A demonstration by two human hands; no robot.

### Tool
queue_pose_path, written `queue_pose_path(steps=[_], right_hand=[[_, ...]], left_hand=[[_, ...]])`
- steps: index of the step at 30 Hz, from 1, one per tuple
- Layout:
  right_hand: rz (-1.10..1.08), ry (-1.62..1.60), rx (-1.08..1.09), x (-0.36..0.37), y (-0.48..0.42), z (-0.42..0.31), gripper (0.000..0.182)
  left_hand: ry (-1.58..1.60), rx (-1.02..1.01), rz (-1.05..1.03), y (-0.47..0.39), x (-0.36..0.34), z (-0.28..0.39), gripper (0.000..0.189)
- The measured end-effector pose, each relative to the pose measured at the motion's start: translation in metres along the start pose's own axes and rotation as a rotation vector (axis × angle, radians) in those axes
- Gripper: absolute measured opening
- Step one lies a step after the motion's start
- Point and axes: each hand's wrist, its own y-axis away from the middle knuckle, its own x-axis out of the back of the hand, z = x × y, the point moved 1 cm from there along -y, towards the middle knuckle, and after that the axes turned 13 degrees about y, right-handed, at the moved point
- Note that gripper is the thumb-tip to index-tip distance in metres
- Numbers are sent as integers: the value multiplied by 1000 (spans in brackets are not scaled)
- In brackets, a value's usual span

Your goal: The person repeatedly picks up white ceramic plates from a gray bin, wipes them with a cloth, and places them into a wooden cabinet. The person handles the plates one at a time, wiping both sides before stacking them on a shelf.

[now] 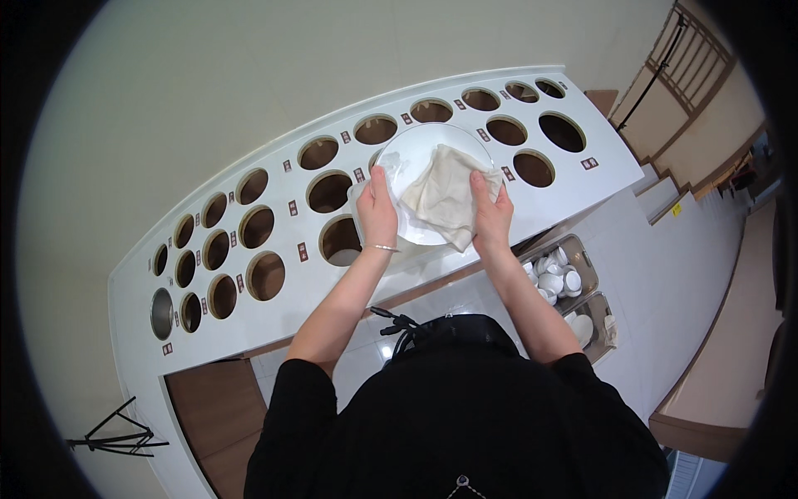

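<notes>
A round white plate (424, 138) is held up over the counter between my hands. My left hand (378, 215) grips the plate's left edge, thumb on top and the fingers hidden beneath. My right hand (492, 215) holds a crumpled off-white cloth (444, 190) against the plate's right side, with its thumb pressing on the cloth. The cloth covers much of the plate's face and hangs past its lower rim. Behind my left hand, a translucent edge (356, 215) shows, perhaps of a plastic container; most of it is hidden.
Many round holes, with small brown labels bearing writing, pierce the white counter (293, 312). A metal insert (161, 314) fills one hole at the left. On the floor at right stand a bin of white cups (553, 277) and another bin (601, 312) with white dishes. Black tripod legs (118, 436) stand lower left.
</notes>
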Motion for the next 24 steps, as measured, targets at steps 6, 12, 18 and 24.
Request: queue_pose_path(steps=[6,12,18,24], right_hand=[[-611,617,205,36,-41,-81,27],[-1158,1077,387,23,-54,-143,26],[-949,891,330,51,-62,-142,32],[-537,415,82,98,-49,-81,32]], left_hand=[[-220,313,-529,8,-17,44,47],[-359,36,-543,39,-54,25,44],[-386,-109,-292,56,-69,27,49],[-548,-62,-147,67,-73,21,52]])
